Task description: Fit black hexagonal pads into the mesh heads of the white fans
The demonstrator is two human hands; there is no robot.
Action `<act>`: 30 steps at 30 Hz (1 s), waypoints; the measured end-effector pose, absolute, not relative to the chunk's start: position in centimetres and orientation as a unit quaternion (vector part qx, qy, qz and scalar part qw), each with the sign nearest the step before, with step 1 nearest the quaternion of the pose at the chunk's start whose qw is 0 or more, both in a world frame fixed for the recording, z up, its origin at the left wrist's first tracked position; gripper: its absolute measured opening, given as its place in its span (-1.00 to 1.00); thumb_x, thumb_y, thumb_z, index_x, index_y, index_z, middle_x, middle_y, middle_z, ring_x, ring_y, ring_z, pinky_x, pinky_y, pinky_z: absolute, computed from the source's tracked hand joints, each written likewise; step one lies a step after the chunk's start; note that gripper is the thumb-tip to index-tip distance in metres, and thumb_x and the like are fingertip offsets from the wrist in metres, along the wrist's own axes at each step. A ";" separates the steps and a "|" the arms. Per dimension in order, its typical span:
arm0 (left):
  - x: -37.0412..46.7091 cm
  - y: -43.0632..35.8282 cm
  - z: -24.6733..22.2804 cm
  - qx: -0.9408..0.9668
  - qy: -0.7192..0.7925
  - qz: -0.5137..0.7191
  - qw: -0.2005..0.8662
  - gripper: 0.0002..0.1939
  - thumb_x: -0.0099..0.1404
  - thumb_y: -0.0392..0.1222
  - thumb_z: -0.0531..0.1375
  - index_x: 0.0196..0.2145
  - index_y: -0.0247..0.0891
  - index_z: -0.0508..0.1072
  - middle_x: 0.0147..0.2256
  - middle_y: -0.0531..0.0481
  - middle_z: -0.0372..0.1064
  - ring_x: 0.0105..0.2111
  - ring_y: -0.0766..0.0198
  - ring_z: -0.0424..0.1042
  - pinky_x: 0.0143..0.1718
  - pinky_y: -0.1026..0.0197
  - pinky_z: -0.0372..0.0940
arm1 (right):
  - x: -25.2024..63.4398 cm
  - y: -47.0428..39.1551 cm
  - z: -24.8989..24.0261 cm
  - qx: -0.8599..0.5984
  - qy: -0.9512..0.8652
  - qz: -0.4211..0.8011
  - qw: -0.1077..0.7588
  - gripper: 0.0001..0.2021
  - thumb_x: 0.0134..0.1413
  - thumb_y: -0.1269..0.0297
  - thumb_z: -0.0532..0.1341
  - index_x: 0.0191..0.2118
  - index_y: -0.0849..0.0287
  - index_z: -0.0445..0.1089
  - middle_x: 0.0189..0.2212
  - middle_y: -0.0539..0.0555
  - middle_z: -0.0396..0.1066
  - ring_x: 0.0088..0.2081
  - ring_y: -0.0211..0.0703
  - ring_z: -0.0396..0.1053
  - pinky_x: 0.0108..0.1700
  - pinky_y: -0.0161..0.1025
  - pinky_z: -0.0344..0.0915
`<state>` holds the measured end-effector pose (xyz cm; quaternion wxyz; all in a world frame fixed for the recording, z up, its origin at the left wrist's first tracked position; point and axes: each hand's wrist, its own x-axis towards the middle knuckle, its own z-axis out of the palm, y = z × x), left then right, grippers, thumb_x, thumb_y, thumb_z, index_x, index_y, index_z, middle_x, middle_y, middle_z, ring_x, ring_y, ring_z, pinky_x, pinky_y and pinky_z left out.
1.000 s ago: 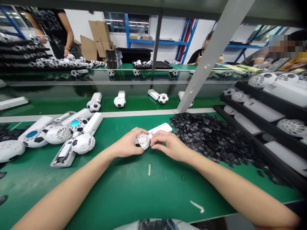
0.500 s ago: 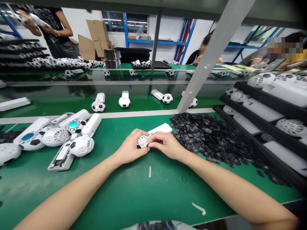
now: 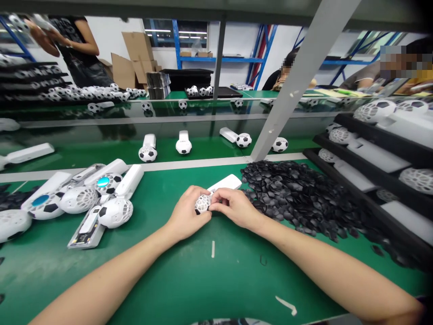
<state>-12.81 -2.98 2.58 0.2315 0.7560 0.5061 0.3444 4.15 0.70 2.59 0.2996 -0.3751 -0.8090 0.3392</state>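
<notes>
Gripping: small white football-patterned handheld fan with a lattice ball head (image 3: 203, 203) is clamped between both hands, just above the green work mat (image 3: 189, 271), mid-table.
Left hand (image 3: 187, 213): fingers are curled shut around the ball head from the left and below.
Right hand (image 3: 232, 206): fingertips are pinched on the right side of the ball head; whether a black piece is held under them cannot be told.
Fan handle: white flat handle (image 3: 226, 183) is pointed away from the body, up and right, past the right hand.
Right of grip: heap of small black plastic patch pieces (image 3: 297, 194) is spread on the mat, near the right hand.
Far right: black trays of white fans (image 3: 382, 153) are stacked.
Left of grip: cluster of white fans, some with blue centres and an open handle (image 3: 84, 198), is laid well apart from the hands.
Beyond: finished black-and-white football fans (image 3: 182, 144) are lined on the green belt.
Background: a person in a dark top (image 3: 67, 45) is seen standing at far left.
</notes>
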 end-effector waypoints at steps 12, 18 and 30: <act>-12.9 16.6 6.4 0.727 0.612 0.290 0.113 -0.43 0.15 -0.02 0.05 0.10 -0.22 0.15 0.17 -0.15 -0.03 0.19 -0.07 -0.18 0.13 -0.10 -0.17 | 11.0 0.3 5.1 -0.472 -0.827 0.168 0.254 -0.93 0.07 0.36 0.16 -0.28 0.16 0.32 -0.29 0.06 0.29 -0.24 -0.16 0.27 -0.21 -0.26 0.24; -15.3 18.2 5.4 0.780 0.598 0.107 0.148 -0.48 0.05 0.24 0.03 -0.18 -0.13 0.45 -0.01 -0.11 0.22 0.06 -0.12 0.08 0.06 -0.07 -0.04 | 11.0 0.3 4.4 -0.516 -0.849 0.108 0.039 -0.88 0.02 0.40 0.20 -0.26 0.12 0.41 -0.30 0.07 0.32 -0.23 -0.11 0.30 -0.28 -0.28 0.19; -13.0 9.9 7.5 0.781 0.623 0.003 0.045 -0.47 -0.12 -0.07 0.22 -0.13 -0.21 0.32 -0.14 -0.17 0.13 -0.14 -0.06 0.24 -0.20 0.04 0.24 | 11.0 0.7 4.3 -0.522 -0.849 0.079 0.022 -0.90 0.04 0.46 0.14 -0.34 0.16 0.38 -0.37 0.04 0.35 -0.33 -0.21 0.31 -0.44 -0.33 0.00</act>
